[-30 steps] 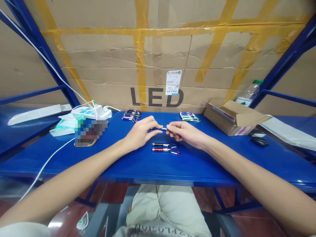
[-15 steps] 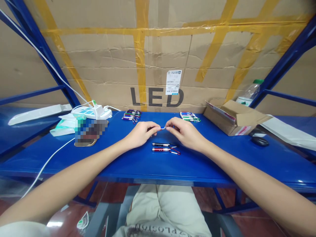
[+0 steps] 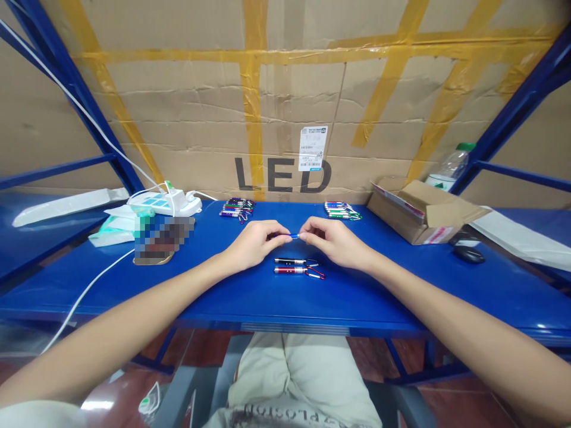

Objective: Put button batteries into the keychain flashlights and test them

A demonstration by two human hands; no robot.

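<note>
Between my two hands, level above the blue table, is a small blue penlight (image 3: 294, 236), mostly covered by fingers. My left hand (image 3: 260, 242) pinches its left end. My right hand (image 3: 331, 241) pinches the right end between thumb and forefinger. Just nearer to me lie a black penlight (image 3: 289, 261) and a red penlight (image 3: 289, 270), side by side, each with a carabiner clip at its right end. A pile of penlights (image 3: 238, 208) in mixed colours lies behind my left hand. Another group of penlights (image 3: 341, 210), blue, silver and green, lies behind my right hand.
An open cardboard box (image 3: 419, 211) and a black mouse (image 3: 468, 254) stand on the right, with a plastic bottle (image 3: 450, 166) behind. A white power strip (image 3: 167, 203), its cable and a plastic packet (image 3: 113, 229) occupy the left. A large taped carton (image 3: 200, 119) walls off the back.
Both hands have come slightly down and nearer to me with the blue penlight, and the right fingers have shifted a little. The black and red penlights lie as before.
</note>
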